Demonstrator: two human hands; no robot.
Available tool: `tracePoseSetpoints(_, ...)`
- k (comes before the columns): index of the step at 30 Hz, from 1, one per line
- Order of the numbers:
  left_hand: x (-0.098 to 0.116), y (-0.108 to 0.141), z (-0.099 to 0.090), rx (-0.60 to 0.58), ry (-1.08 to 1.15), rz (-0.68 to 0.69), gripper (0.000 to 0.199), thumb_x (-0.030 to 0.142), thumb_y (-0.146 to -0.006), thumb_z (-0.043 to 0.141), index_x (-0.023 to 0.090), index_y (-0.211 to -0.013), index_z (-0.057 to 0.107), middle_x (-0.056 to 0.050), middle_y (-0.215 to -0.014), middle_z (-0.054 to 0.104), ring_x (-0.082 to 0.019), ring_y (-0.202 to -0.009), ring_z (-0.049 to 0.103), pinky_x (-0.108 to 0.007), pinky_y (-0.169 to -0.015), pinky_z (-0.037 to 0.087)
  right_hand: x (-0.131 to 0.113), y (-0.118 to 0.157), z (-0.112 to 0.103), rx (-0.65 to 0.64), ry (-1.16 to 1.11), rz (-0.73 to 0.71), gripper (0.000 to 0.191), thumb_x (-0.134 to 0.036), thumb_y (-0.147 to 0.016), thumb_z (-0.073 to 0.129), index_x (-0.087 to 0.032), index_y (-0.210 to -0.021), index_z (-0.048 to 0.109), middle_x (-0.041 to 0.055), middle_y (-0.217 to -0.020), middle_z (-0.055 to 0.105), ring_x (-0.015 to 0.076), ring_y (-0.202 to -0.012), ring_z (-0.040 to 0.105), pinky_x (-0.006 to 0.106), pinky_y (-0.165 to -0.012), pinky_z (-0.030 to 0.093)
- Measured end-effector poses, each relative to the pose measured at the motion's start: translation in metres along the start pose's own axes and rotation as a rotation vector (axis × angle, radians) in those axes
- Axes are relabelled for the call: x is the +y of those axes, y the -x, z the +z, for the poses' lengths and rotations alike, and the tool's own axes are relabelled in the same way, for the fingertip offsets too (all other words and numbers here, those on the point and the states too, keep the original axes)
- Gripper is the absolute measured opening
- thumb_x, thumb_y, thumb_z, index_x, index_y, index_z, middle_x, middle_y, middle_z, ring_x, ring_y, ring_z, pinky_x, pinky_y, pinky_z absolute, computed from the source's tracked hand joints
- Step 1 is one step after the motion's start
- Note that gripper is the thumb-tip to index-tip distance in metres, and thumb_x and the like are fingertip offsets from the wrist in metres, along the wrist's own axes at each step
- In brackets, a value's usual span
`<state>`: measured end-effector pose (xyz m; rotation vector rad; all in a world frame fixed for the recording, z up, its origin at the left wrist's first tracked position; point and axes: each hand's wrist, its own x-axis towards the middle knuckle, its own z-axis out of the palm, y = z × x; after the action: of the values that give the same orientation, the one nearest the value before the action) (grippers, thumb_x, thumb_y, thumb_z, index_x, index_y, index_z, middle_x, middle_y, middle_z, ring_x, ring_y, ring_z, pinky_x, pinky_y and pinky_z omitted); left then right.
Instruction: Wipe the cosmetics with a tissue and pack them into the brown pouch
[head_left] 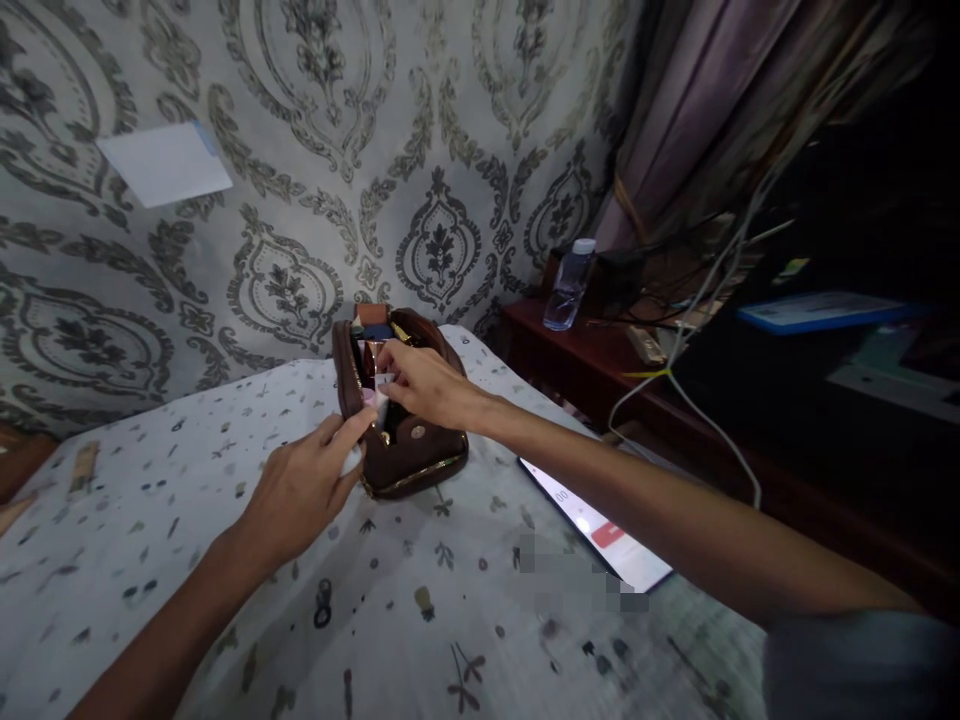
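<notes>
A dark brown zippered bag (420, 465) lies open on the patterned white sheet (405, 600), with several small items inside. My right hand (427, 385) reaches over its opening, fingers closed at a small white tube (382, 400) among the contents. At the bag's near left edge, my left hand (311, 485) has its fingers bent together around something whitish, mostly hidden by the fingers; I cannot make out what it is.
A lit tablet (622, 540) lies under my right forearm. A clear bottle (570, 288) stands on a dark red table (532, 335) at the right, near cables. Patterned wallpaper rises behind the bed. A wooden piece (84, 468) is at the left.
</notes>
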<state>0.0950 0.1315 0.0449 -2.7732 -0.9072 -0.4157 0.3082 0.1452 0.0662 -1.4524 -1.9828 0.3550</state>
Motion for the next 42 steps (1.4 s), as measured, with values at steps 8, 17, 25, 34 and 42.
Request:
tracePoseSetpoints(8,0.001,0.001,0.002,0.02,0.046,-0.025,0.043,0.028,-0.1,0.034,0.027,-0.143,0.04,-0.005,-0.099,0.064,-0.019,-0.069,0.065,-0.027,-0.053,0.044,-0.007,0.009,0.003,-0.016,-0.037,0.04,0.027,0.0,-0.082,0.052,-0.014,-0.093,0.073,0.003,-0.083,0.073,0.0147,-0.079,0.066,0.023,-0.075,0.044)
tracePoseSetpoints(17,0.008,0.032,0.006,-0.005,0.244,-0.109,0.054,0.033,-0.099,0.035,0.023,-0.152,0.022,-0.008,-0.103,0.071,-0.019,-0.068,0.068,-0.027,-0.058,0.047,-0.013,0.013,0.002,0.003,0.023,0.116,0.036,0.001,-0.083,0.048,-0.015,-0.107,0.07,0.003,-0.083,0.073,0.0153,-0.078,0.068,0.023,-0.075,0.048)
tracePoseSetpoints(25,-0.011,0.098,0.019,-0.073,0.272,-0.242,0.05,0.041,-0.1,0.031,0.025,-0.147,0.031,-0.008,-0.103,0.072,-0.018,-0.06,0.065,-0.028,-0.057,0.049,-0.025,0.03,-0.002,-0.052,0.285,0.164,0.033,-0.013,-0.095,0.045,-0.016,-0.126,0.055,0.0091,-0.091,0.074,0.022,-0.084,0.068,0.026,-0.072,0.044)
tracePoseSetpoints(34,-0.051,0.16,0.013,-0.134,0.308,-0.391,0.048,0.042,-0.098,0.034,0.025,-0.142,0.042,-0.013,-0.135,0.063,-0.024,-0.09,0.072,-0.036,-0.076,0.057,-0.027,0.053,0.001,-0.024,0.365,0.087,0.026,-0.025,-0.099,0.042,-0.018,-0.108,0.065,0.0077,-0.09,0.074,0.0202,-0.081,0.069,0.026,-0.07,0.042)
tracePoseSetpoints(42,-0.111,0.19,-0.014,-0.081,0.254,-0.577,0.043,0.036,-0.094,0.037,0.019,-0.13,0.055,-0.013,-0.123,0.068,-0.028,-0.107,0.066,-0.04,-0.09,0.052,-0.009,0.073,0.014,0.084,0.422,-0.138,0.037,-0.036,-0.096,0.04,-0.022,-0.069,0.062,0.0076,-0.066,0.068,0.0211,-0.061,0.064,0.031,-0.059,0.045)
